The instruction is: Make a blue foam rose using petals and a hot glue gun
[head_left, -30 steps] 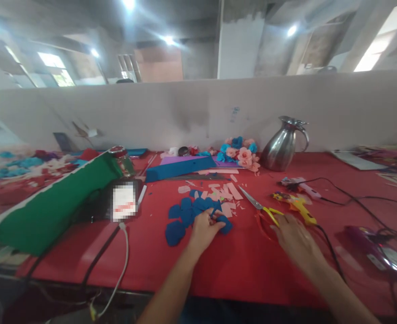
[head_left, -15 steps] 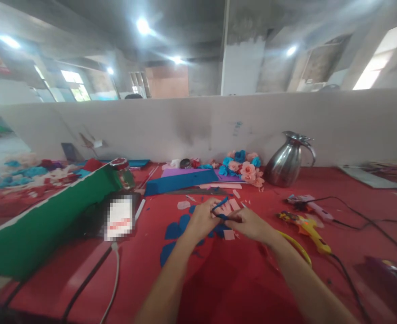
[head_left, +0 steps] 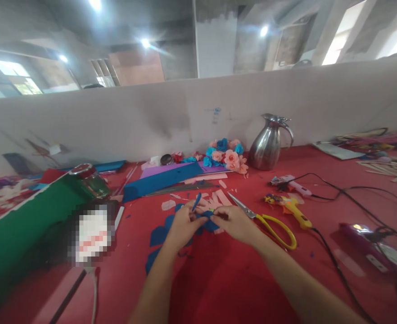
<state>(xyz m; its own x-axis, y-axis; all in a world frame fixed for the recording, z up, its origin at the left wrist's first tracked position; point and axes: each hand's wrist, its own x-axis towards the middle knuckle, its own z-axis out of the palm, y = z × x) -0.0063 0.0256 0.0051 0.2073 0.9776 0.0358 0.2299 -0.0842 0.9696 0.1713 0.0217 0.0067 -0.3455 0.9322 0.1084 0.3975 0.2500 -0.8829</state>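
Over the red table, my left hand and my right hand meet, their fingers pinched on a dark blue paper piece between them. A narrow rolled blue strip sticks up from the fingers of my left hand. Cut blue paper petals lie beside and partly under my left forearm. Pink paper strips lie just beyond my fingers. Yellow-handled scissors rest to the right of my right hand, their blades pointing away from me.
Pink and blue paper flowers stand at the back near a steel jug. Glue guns, one yellow and one pink, lie right with trailing cords. On the left are a green sheet and a glass jar.
My view has turned to the right, so the table's contents appear farther left and the scissors show more fully. Both hands keep hold of the blue paper, its shape now more bunched between them.
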